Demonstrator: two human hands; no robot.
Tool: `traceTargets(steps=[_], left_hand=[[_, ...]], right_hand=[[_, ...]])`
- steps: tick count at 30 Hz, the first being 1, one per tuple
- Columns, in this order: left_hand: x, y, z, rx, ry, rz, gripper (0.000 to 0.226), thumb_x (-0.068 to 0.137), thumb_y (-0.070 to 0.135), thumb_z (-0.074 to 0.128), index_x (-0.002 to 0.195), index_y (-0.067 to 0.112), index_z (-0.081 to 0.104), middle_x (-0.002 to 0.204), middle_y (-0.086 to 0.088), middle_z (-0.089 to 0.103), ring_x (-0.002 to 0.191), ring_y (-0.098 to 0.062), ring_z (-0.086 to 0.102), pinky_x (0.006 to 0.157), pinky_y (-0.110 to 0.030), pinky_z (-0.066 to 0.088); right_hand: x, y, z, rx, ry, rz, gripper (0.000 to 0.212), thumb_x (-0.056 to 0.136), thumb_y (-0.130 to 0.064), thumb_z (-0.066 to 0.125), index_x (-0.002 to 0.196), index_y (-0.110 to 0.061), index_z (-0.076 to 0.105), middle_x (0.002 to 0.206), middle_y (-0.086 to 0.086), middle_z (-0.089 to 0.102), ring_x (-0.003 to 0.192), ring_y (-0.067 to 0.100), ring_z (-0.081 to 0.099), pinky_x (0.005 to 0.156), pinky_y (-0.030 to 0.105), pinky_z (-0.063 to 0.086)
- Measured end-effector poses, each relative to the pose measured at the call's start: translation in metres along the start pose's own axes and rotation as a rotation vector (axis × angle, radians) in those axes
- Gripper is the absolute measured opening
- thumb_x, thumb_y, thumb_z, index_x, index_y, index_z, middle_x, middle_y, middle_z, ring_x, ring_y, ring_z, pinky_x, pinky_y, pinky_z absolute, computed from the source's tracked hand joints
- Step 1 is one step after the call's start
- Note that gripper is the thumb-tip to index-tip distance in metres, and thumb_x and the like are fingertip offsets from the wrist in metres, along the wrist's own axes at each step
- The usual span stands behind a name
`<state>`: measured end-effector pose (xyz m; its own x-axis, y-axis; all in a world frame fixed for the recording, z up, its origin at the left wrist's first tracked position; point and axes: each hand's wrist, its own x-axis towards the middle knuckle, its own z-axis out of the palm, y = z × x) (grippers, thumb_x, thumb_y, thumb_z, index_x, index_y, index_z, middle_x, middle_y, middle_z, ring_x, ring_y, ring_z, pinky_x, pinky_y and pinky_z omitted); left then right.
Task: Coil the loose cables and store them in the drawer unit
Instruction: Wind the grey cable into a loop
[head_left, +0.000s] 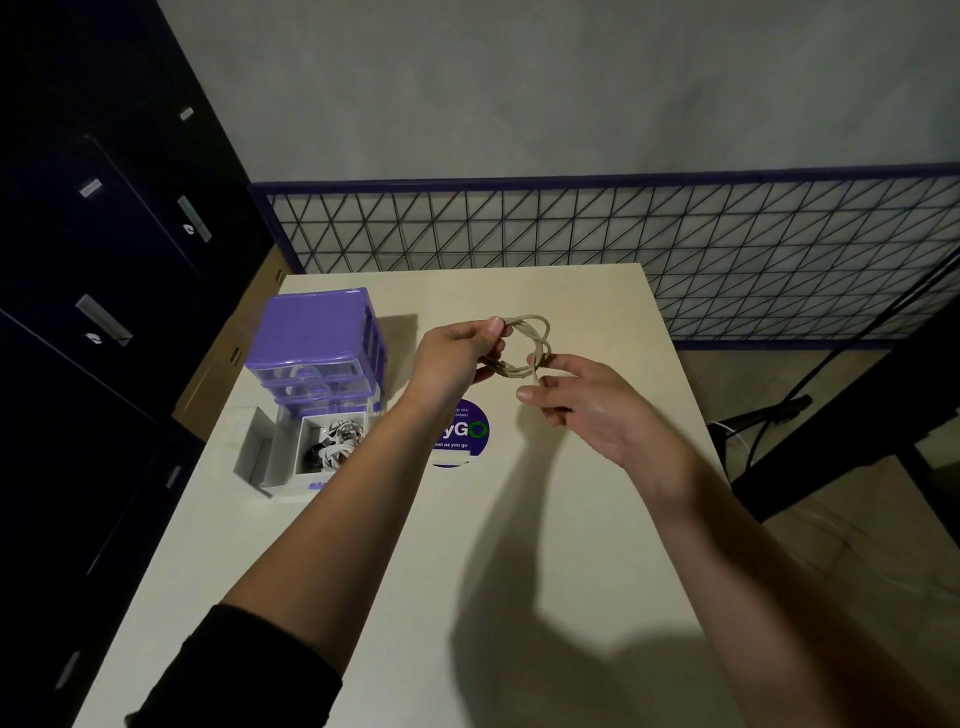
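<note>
Both hands raised above the pale cream desk (519, 545), centre of frame. Left hand (449, 364) grips the left side of a thin beige cable wound into a small round coil (524, 343), thumb on top, fingers curled under. Right hand (592, 410) pinches the coil's lower right part between thumb and forefinger; a short cable end sticks out there. Coil is held in the air, off the desk.

Small purple plastic drawer unit with clear drawer fronts (317, 338) stands at left of centre on the desk. Its bottom white drawer (317, 447) is pulled out toward the viewer, holding white coiled cables (340, 441) and something dark. Round purple sticker with white lettering (462, 431) lies on the desk, partly hidden by the left forearm. Black wire grid panel (675, 234) behind the desk. Dark blue lockers (104, 260) at upper left.
</note>
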<state>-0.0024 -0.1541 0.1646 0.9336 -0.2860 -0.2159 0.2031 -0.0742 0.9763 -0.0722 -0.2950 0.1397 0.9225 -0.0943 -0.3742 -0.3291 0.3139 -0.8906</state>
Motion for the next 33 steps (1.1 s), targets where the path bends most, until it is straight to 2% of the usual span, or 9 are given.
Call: traceTargets(steps=[6,10,14,17,19,21,25,28,33], left_hand=[[0.008,0.003,0.001,-0.074,0.108,-0.034,0.018,0.096,0.023,0.058,0.090,0.012,0.071,0.075,0.001,0.061,0.077,-0.013,0.057,0.082,-0.028,0.054],[0.003,-0.003,0.006,-0.081,0.128,-0.044,0.019,0.097,0.022,0.057,0.096,0.009,0.071,0.078,-0.001,0.061,0.080,-0.015,0.058,0.086,-0.031,0.053],[0.000,-0.010,0.004,-0.050,0.021,-0.028,0.022,0.099,0.021,0.053,0.103,0.006,0.069,0.084,-0.004,0.061,0.083,-0.017,0.060,0.088,-0.031,0.054],[-0.001,-0.015,0.002,-0.061,-0.066,-0.057,0.021,0.100,0.017,0.050,0.106,0.004,0.065,0.085,-0.004,0.061,0.083,-0.017,0.061,0.083,-0.029,0.055],[-0.002,-0.020,0.002,-0.099,-0.101,-0.083,0.020,0.102,0.016,0.047,0.104,0.004,0.062,0.084,-0.003,0.061,0.082,-0.017,0.061,0.084,-0.031,0.055],[-0.004,-0.023,0.001,-0.135,-0.119,-0.097,0.018,0.102,0.016,0.045,0.101,0.006,0.060,0.084,-0.003,0.062,0.083,-0.018,0.062,0.087,-0.033,0.055],[-0.007,-0.022,-0.003,-0.124,-0.152,-0.114,0.028,0.095,0.027,0.059,0.112,0.005,0.064,0.090,-0.005,0.067,0.088,-0.021,0.065,0.084,-0.035,0.058],[-0.007,-0.020,-0.004,0.002,-0.144,-0.064,0.032,0.093,0.034,0.062,0.108,0.006,0.066,0.086,-0.006,0.068,0.079,-0.019,0.065,0.081,-0.034,0.059],[-0.007,-0.020,-0.007,0.039,-0.055,-0.011,0.025,0.098,0.022,0.054,0.102,0.000,0.065,0.083,-0.010,0.065,0.070,-0.016,0.063,0.067,-0.023,0.058]], right_hand=[[-0.001,0.014,-0.002,-0.186,0.086,-0.030,0.028,0.072,0.004,0.077,0.096,-0.007,0.066,0.075,0.007,0.062,0.061,0.015,0.050,0.053,0.022,0.040],[-0.002,0.023,-0.003,-0.216,0.125,-0.065,0.023,0.073,0.005,0.076,0.083,-0.011,0.063,0.061,-0.001,0.057,0.054,0.012,0.049,0.051,0.021,0.039],[-0.004,0.022,-0.004,-0.252,0.132,-0.064,0.023,0.074,-0.005,0.079,0.092,-0.009,0.065,0.072,0.002,0.061,0.056,0.009,0.053,0.055,0.018,0.041],[-0.003,0.019,-0.004,-0.307,0.178,-0.057,0.022,0.080,-0.022,0.076,0.098,-0.011,0.069,0.065,-0.006,0.063,0.054,0.004,0.050,0.058,0.020,0.037],[-0.001,0.017,-0.004,-0.258,0.197,-0.069,0.018,0.085,-0.022,0.071,0.095,-0.007,0.070,0.059,-0.009,0.059,0.055,0.010,0.043,0.055,0.022,0.035],[0.000,0.015,-0.004,-0.218,0.207,-0.076,0.016,0.087,-0.018,0.069,0.095,-0.004,0.069,0.070,-0.002,0.063,0.056,0.012,0.042,0.054,0.022,0.037],[-0.002,0.010,-0.005,-0.249,0.215,-0.102,0.018,0.083,-0.018,0.073,0.097,-0.005,0.070,0.076,0.003,0.064,0.059,0.013,0.048,0.054,0.022,0.043],[-0.002,0.004,0.000,-0.322,0.217,-0.137,0.020,0.081,-0.021,0.075,0.095,-0.008,0.070,0.069,-0.001,0.061,0.056,0.012,0.051,0.055,0.023,0.044],[-0.005,-0.004,0.002,-0.417,0.112,-0.145,0.018,0.089,-0.024,0.067,0.102,-0.013,0.074,0.076,-0.002,0.060,0.058,0.012,0.047,0.055,0.020,0.041]])
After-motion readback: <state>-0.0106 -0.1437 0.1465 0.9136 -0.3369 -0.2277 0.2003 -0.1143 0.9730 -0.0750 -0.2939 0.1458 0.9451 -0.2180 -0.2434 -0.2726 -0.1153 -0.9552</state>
